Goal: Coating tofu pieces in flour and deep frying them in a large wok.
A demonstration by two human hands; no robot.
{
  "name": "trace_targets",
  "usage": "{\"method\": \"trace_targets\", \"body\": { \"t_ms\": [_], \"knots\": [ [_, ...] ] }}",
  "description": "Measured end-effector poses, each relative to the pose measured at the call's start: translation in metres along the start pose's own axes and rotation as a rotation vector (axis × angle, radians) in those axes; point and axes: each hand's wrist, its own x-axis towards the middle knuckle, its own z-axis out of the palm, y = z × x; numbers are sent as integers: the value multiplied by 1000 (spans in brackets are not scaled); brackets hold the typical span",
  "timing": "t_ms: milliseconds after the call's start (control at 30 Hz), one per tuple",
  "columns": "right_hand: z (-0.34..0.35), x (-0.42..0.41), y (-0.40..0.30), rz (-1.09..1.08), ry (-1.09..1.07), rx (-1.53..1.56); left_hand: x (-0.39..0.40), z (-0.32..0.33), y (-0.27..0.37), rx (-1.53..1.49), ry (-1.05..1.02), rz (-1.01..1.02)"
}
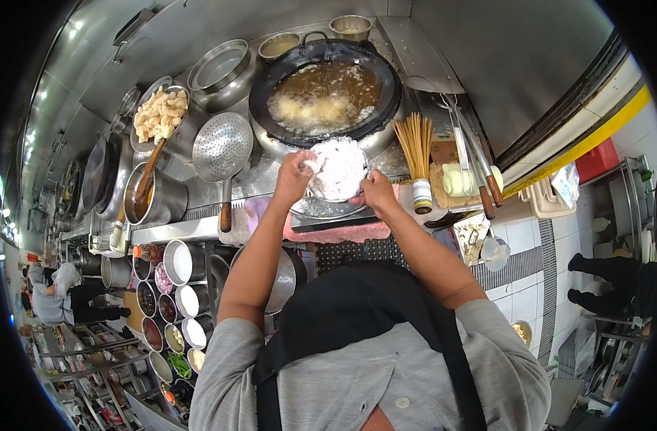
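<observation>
A round vessel full of white, flour-coated pieces (pixel 338 168) is just in front of the near rim of a black wok (pixel 258 121). My right hand (pixel 378 193) grips the vessel's right edge. At its left side, my left hand (pixel 296 173) has its fingertips on the white pieces; whether it holds one is unclear. Brown oil (pixel 328 89) bubbles in the wok around pale yellow frying food (pixel 312 110). Beneath the vessel lies a floury round tray or lid (pixel 323 209), partly hidden.
Left stand a perforated ladle (pixel 222 146), a strainer of fried pieces (pixel 161 115) and a steel pot (pixel 169 207). To the right are a bamboo whisk (pixel 420 161) and long-handled tools (pixel 471 148). Ingredient pots (pixel 184 262) fill the lower left. People (pixel 611 285) stand at both far sides.
</observation>
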Motion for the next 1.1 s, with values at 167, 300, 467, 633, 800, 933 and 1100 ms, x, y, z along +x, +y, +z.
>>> {"method": "trace_targets", "body": {
  "t_ms": [167, 300, 467, 633, 800, 933, 1100],
  "knots": [
    [-1, -1, 0, -14, 2, -12, -14, 21, 12, 176, -106, 142],
    [-1, 1, 3, -28, 15, -28, -18, 34, 24, 304, -25, 111],
    [0, 2, 4, -16, 27, -43, -7, 19, -7, 101, 47, 159],
    [-1, 6, 7, -26, 35, -9, -1, 12, -16, 3, 12, 211],
    [-3, 3, 7, -36, 49, 12, -11, 28, 8, 196, 25, 212],
    [3, -1, 3, -36, 46, -7, 8, 16, -23, 139, 95, 179],
    [-1, -3, 2, 12, 63, -19, 16, 6, -10, -665, -91, -329]
  ]
}}
